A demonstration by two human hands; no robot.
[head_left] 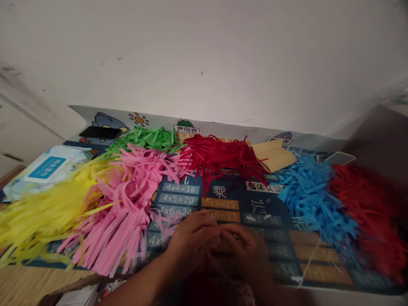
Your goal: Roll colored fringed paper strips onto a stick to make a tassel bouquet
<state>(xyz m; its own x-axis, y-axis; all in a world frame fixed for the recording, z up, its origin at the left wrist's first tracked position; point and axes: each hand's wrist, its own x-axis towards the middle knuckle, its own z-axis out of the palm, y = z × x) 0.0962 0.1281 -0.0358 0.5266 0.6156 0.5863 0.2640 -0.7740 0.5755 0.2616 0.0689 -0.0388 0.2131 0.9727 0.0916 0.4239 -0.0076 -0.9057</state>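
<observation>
My left hand (193, 240) is closed, its fingers curled just above the patterned table mat. Thin pink paper strips (167, 223) stick out on its left side, and a faint pink piece hangs below the fingers. My right hand (247, 244) meets it fingertip to fingertip in a pinch; what lies between those fingers is hidden and dim. To the left spreads a large bunch of pink paper fringe (123, 212), the nearest big pile to my left hand. Beyond both hands sits a dark red bunch of paper strips (223, 157).
Yellow fringe (51, 204), green strips (148, 138), blue fringe (317, 195) and red fringe (369, 216) lie around the mat (219, 204). A wet-wipes pack (47, 168), a phone (100, 132) and folded tan paper (274, 156) rest near the wall (204, 63).
</observation>
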